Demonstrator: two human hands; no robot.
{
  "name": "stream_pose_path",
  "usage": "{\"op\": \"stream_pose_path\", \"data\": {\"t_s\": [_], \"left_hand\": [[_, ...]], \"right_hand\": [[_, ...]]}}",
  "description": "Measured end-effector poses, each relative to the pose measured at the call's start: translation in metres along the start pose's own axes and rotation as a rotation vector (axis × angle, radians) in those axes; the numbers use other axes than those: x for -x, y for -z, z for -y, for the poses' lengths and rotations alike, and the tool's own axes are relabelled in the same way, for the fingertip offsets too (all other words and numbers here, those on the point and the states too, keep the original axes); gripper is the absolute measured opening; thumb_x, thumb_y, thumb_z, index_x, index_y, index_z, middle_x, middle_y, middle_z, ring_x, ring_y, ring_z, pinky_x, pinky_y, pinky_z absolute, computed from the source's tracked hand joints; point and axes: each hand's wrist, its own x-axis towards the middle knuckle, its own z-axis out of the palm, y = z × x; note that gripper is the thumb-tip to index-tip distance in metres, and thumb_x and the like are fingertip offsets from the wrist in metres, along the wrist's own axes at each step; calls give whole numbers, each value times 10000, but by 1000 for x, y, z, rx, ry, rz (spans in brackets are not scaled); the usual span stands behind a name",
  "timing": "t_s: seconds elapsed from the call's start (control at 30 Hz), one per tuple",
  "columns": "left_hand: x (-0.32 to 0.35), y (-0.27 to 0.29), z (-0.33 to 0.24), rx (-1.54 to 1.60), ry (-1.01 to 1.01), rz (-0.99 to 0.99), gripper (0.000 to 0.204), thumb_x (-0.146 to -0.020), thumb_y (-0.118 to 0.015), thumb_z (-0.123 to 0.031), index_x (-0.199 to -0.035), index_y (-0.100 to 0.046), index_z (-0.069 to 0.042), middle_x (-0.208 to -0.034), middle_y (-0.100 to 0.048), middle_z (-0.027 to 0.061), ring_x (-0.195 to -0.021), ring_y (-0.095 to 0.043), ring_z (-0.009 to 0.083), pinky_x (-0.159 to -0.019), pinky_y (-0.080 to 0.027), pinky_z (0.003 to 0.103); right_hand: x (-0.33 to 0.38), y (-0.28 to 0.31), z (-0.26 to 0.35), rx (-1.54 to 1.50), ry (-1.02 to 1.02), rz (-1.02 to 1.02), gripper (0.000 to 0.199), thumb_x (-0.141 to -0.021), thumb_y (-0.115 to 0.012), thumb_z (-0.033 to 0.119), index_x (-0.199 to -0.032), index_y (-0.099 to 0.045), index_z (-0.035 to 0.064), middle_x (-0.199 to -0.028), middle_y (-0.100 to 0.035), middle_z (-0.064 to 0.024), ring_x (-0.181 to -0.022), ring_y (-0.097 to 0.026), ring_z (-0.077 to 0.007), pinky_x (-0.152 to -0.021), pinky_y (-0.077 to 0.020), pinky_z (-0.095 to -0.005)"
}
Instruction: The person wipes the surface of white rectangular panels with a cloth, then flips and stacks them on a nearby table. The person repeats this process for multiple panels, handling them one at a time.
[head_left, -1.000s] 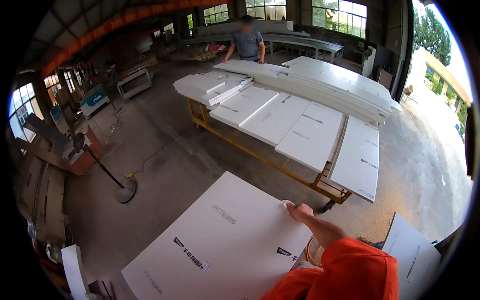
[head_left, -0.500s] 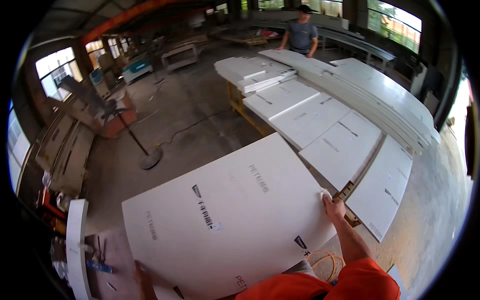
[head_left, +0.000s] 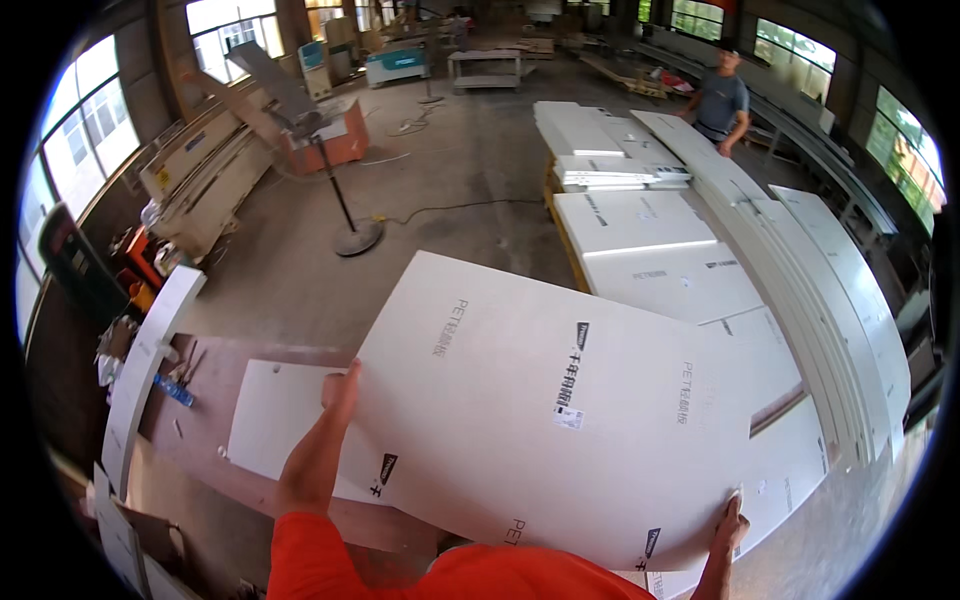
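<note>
A large white board (head_left: 560,400) with dark printed marks and a small label spans the space in front of me, tilted and held by its sides. My left hand (head_left: 343,388) is closed round its left edge, with the thumb near the upper face. At the lower right edge, my right hand (head_left: 732,522) grips the same board; a small white scrap, perhaps cloth or paper, shows at its fingertips. Under the left part lies another white panel (head_left: 270,415) on a pinkish-brown table (head_left: 225,345). The fingers beneath the board are hidden.
Stacked white panels (head_left: 640,220) lie on a yellow-framed stand to the right. A person (head_left: 722,100) in a grey shirt stands behind them. A pedestal fan (head_left: 345,200) stands ahead left, its cord across the floor. A long white strip (head_left: 145,380) lies at the left.
My view has swung left, so the surroundings sit further right. The board has turned clockwise over the table's panel, and my left hand now shows clearly on its edge. Both hands keep hold.
</note>
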Motion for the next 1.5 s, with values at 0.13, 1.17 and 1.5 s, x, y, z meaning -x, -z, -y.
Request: {"op": "stream_pose_path", "data": {"t_s": [0.13,1.17,1.5], "left_hand": [[-20,-105,-44,187,-394,23,724,-875,-674,-603,-1227,-687,30,-1267,-696,211,-1191,-651,391,-967,-505,475],[27,-551,-633,-471,-897,484,738,-859,-612,-686,-1059,-766,8,-1103,-733,257,-1088,-695,422,-926,-546,490],[45,-578,-650,-591,-941,429,748,-864,-600,-691,-1036,-767,17,-1097,-740,242,-1089,-699,410,-931,-542,485]], "right_hand": [[-5,60,17,73,-135,-120,651,-863,-701,646,-682,-668,21,-586,-598,-89,-540,-576,-218,-562,-473,-388],[45,-33,21,-139,-645,-677,554,-894,-762,464,-651,-656,-22,-604,-598,-40,-535,-529,-126,-486,-385,-309],[49,-59,7,-72,-686,-619,558,-916,-733,442,-581,-609,13,-551,-550,-27,-488,-474,-122,-476,-352,-327]]}}
